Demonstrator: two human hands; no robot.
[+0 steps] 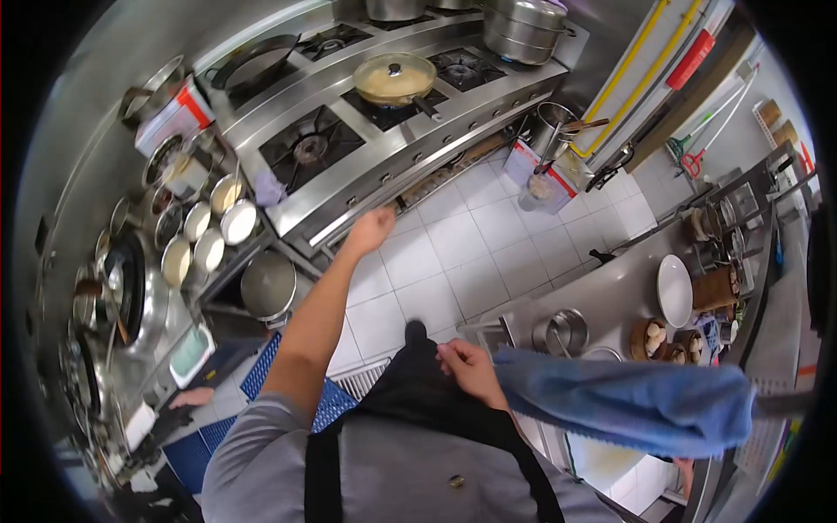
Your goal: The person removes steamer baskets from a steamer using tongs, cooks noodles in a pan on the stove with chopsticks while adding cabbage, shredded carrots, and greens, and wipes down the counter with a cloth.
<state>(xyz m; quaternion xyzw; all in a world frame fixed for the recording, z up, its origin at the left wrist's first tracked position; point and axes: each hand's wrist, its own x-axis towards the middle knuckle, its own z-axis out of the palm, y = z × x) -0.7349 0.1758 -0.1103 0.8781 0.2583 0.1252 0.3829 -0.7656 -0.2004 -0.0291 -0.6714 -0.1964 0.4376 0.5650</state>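
Note:
My left hand (370, 228) hangs over the tiled floor, just in front of the stove (418, 161). Its fingers are curled closed, with nothing seen in them. Close to my black apron (410, 379) is my right hand (471, 370), fingers bent in and thumb against them; no object shows there. A blue cloth (619, 401) stretches from beside my right wrist towards the right, covering part of that forearm; what carries it cannot be made out. On the stove sits a frying pan under a glass lid (395, 80), its handle pointing towards me.
A wok (255, 63) and a steamer pot (523, 33) stand on the stove. Several white containers (209, 250) and a large pot (268, 286) are at left. The right counter (602, 296) holds a white plate (675, 292) and bamboo steamers (649, 338). A bin (540, 187) stands on the floor.

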